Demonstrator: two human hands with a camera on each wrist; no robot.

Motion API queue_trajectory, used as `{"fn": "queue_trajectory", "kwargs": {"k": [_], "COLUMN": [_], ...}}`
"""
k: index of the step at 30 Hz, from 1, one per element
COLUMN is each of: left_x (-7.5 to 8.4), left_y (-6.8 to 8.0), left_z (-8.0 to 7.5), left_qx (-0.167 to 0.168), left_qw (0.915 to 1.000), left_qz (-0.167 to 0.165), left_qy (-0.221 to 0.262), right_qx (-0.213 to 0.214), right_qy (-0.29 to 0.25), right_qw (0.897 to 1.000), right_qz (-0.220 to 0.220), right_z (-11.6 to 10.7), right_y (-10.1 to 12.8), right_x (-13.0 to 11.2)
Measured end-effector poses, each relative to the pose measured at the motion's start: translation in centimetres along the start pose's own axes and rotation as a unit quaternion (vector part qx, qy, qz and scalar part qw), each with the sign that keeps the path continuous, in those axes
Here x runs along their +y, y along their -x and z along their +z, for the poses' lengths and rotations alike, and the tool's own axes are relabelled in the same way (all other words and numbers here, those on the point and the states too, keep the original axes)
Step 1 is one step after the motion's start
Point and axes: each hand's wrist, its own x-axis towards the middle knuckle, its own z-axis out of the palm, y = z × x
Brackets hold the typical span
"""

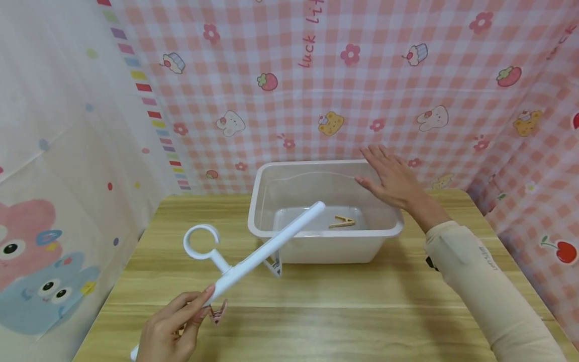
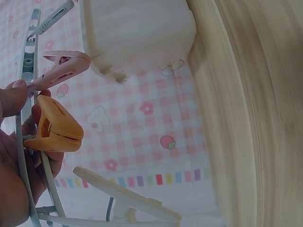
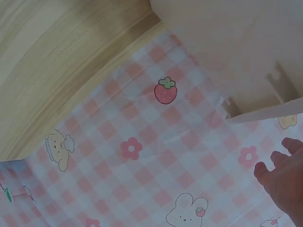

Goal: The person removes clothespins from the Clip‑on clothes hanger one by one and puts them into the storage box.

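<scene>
Pink gingham backdrop point(image 1: 384, 75) reads "luck"; left hand point(image 1: 169, 329) grips white peg hanger point(image 1: 253, 256); right hand point(image 1: 391, 178) flat, fingers spread, over tub point(image 1: 325, 236).

hanger point(image 1: 253, 256) end hidden in left hand point(image 1: 169, 329), forearm cropped

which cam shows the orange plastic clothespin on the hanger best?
Left wrist: the orange plastic clothespin fills the frame near the left hand, clipped on the white hanger. The head view hides it behind the hand. The right wrist view shows only cloth, table and tub.
</scene>
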Motion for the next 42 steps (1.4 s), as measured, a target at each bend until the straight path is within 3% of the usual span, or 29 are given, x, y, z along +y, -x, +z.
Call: {"fn": "queue_trajectory", "kwargs": {"k": [12, 23, 27, 37, 42], "left_x": [0.1, 0.5, 0.7, 0.8, 1.1], "left_y": [-0.2, -0.8, -1.0, -1.5, -1.9], "left_z": [0.3, 0.9, 1.3, 2.4, 2.6], "left_qx": [-0.004, -0.014, -0.016, 0.013, 0.006], "left_qw": [1.0000, 0.9998, 0.9996, 0.9975, 0.9969], "left_qz": [0.002, 0.002, 0.002, 0.041, 0.044], "left_qy": [0.004, 0.012, 0.022, 0.057, 0.065], "right_qx": [-0.004, 0.036, 0.043, 0.051, 0.068], "right_qy": [-0.028, -0.059, -0.086, -0.219, -0.272], "right_qw": [1.000, 0.990, 0.986, 0.963, 0.947], "right_qz": [-0.006, -0.124, -0.138, -0.147, -0.156], "right_z": [0.1, 1.7, 2.4, 4.9, 6.0], "right_y": [1.8, 6.6, 8.0, 10.9, 11.8], "right_x": [-0.4, -4.5, -6.0, -10.0, -11.7]}}
